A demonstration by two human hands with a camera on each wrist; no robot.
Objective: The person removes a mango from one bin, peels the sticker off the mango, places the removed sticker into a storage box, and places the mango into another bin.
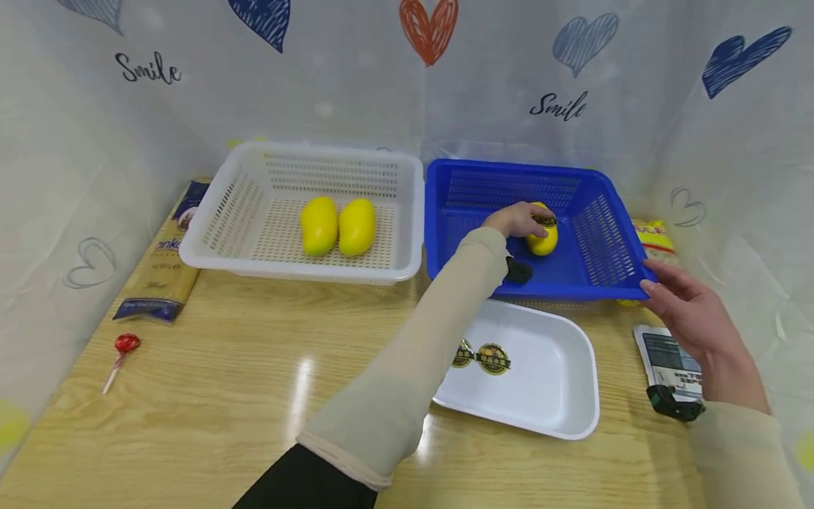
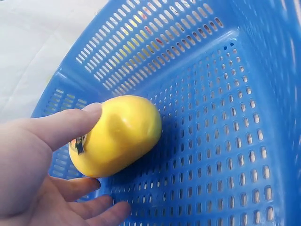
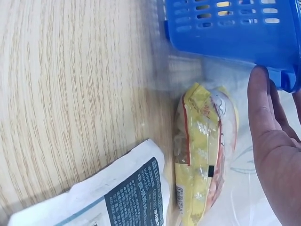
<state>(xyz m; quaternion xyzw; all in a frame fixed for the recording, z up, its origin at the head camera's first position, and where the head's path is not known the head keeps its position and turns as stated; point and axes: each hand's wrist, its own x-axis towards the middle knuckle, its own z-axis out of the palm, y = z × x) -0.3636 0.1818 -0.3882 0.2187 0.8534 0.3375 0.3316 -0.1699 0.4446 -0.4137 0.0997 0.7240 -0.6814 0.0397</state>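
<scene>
The left hand grips a mango inside the blue basket, thumb on one side and fingers on the other, a span that suits its round body. The right hand pinches the blue basket's front right corner, probably to steady it. Left of the blue basket, a white basket keeps two mangoes together; in front, a tray holds labels within reach.

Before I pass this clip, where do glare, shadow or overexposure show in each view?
Head: bright glare streaks on the wooden table; left wrist: a small highlight on the yellow mango, shadow beneath it in the blue basket, washed-out backdrop at upper left; right wrist: no strong glare, table grain clear.
</scene>
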